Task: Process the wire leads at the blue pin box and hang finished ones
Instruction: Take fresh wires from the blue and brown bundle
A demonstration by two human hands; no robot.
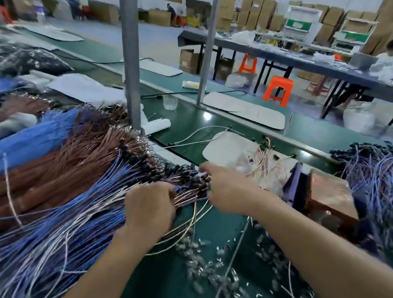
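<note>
Currently the left hand (149,208) grips a fan of leads (96,210) just behind their heads, fingers curled over the strands, knuckles up. The right hand (225,188) reaches in just beyond it. Its thumb and forefinger seem to close among the black heads (182,172), but blur hides whether any lead is actually pinched: cannot tell

Leads: blue, white and copper-coloured, in a large heap on the left of the bench, heads pointing right toward both hands. The gripped fan is part of this heap, not yet lifted clear

Box (294,180): a dark blue upright piece to the right of the right hand, against a brown block (330,198). Judged to be the pin box, though it is too blurred to confirm. No lead sits at it now

Behind the hands a few loose leads (262,158) lie on a white pad (220,149). At far right a bunch (383,180) of violet-blue leads drapes downward, judged to be the finished ones, hung. Their support is not visible. Small clear scraps (210,277) litter the green mat (165,291) below the right forearm

Progress (judgement): the step in hand is pulling the next lead or few from the heap, before the box. Done: the far-right bunch, a fair number. Left: the heap, much the larger share, so most of the work remains
</note>
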